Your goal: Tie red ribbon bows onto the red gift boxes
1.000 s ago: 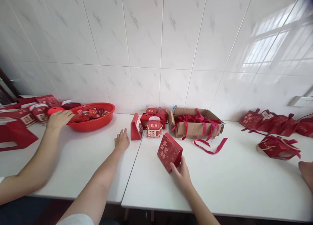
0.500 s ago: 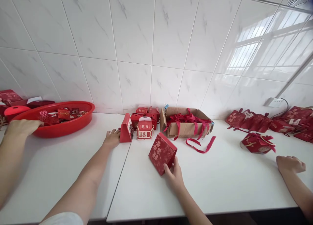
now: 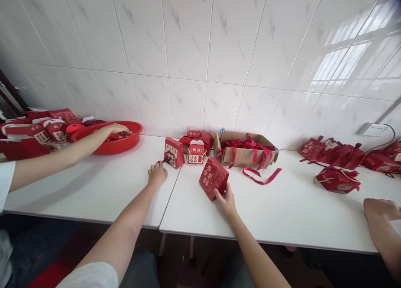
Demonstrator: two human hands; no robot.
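My right hand [image 3: 226, 201] grips the lower right side of a red wedge-shaped paper gift box [image 3: 214, 178], printed with gold characters and tilted over the table. My left hand [image 3: 157, 173] rests low on the table, fingers slightly bent and apart. Its fingertips are at the lower left corner of a second red gift box [image 3: 174, 153], which stands upright and carries a picture of a couple. Whether they touch that box is unclear. Just right of it sits a small red-and-white box [image 3: 196, 153] with a rope handle.
A cardboard box [image 3: 242, 158] holds dark red ribbons; one loose ribbon [image 3: 263, 182] lies in front. At left, a co-worker's hand [image 3: 118, 128] reaches into a red plastic basin [image 3: 125, 144]. At right, another person's hand [image 3: 380, 208] lies near a ribboned red box [image 3: 338, 180].
The view has swung left and shows more table front. The standing box now shows its picture side. A co-worker's hand moved from the basin's rim to inside it. My right hand keeps its box.
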